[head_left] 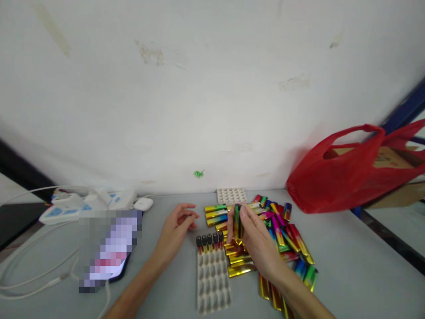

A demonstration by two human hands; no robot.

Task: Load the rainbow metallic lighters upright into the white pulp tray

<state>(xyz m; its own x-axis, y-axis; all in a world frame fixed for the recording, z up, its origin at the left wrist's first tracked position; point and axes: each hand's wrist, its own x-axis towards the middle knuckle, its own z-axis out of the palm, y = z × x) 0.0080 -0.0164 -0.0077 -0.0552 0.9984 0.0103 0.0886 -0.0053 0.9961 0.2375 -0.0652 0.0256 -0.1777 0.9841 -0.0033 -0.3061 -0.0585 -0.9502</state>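
Note:
My right hand (257, 237) grips a shiny green-and-gold case (237, 221) with a dark top end, held upright over a pile of similar cases. To its left, my left hand (181, 221) hovers with loosely bent fingers apart and nothing in them. Between my forearms lies a pale moulded tray (214, 283) with rows of hollows. Several black-topped pieces (210, 243) stand side by side in its far row. The pile of metallic cases (241, 268), gold with red, green, blue and pink, spreads under and around my right hand, which hides part of it.
Against the wall sits a second pale tray (231, 195). On the left are a phone (114, 248) with a blurred screen, a white power strip (88, 204) and loose white cables (36, 290). A red bag (338, 177) with cardboard inside stands at the right.

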